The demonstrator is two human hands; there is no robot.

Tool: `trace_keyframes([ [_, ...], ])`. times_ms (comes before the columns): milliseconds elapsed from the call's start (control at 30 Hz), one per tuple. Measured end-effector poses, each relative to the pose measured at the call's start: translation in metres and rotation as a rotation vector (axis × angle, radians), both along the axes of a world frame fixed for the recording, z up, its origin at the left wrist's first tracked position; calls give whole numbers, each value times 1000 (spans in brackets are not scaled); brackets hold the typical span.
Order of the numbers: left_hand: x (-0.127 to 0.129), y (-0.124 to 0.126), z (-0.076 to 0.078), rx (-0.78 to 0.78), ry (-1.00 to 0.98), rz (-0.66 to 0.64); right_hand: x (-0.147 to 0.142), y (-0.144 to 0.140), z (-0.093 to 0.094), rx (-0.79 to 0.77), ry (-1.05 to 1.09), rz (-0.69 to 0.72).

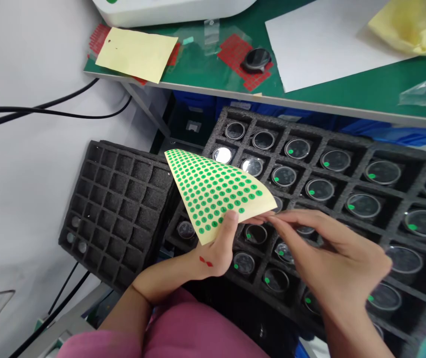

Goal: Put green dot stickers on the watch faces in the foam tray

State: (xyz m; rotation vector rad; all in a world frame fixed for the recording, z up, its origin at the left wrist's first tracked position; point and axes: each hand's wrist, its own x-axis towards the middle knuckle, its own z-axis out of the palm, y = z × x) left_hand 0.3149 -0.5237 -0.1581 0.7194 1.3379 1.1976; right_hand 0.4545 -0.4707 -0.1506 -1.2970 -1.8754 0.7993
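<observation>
Head view: left hand [218,248] is pinching the green-dot sticker sheet [216,191] above the foam tray of round glass lenses [347,164]; right hand [332,253] fingertips are pinching, apparently, one dot at the sheet's edge. A loosely held dot could fold onto itself.

Bare forearms, red mark on left hand [216,251], pink garment [183,333]

Bright, even light falls from above, with soft, faint shadows. Glare glints on the lenses [222,155] just beyond the fingers [302,219]. The fingertips blur slightly. Straight edges bow toward the frame's borders, far from the fingers.
</observation>
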Motion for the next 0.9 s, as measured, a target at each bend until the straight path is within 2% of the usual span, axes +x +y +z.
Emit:
trace_keyframes([
  [33, -2, 0, -1, -13, 42, 13, 0, 3, -2, -20, 7, 22],
  [100, -11, 2, -4, -26, 131, 122, -2, 11, -13, -115, 51, 51],
  [233, -37, 10, -15, 65, 228, 408, -8, 29, -45, -484, 151, 63],
  [300, -48, 13, -18, 121, 249, 496, -13, 35, -58, -618, 135, 126],
  [400, -55, 14, -17, 144, 224, 562, -21, 38, -67, -643, 24, 237],
  [567, -45, 14, -10, 22, 161, 543, -35, 40, -60, -500, -262, 299],
  [700, -38, 13, -7, 16, 126, 436, -46, 38, -58, -424, -393, 214],
  [800, -36, 8, -7, 59, 68, 326, -48, 35, -63, -401, -312, 93],
  [900, -35, 2, -7, 79, -25, 225, -40, 29, -59, -347, -7, 14],
])
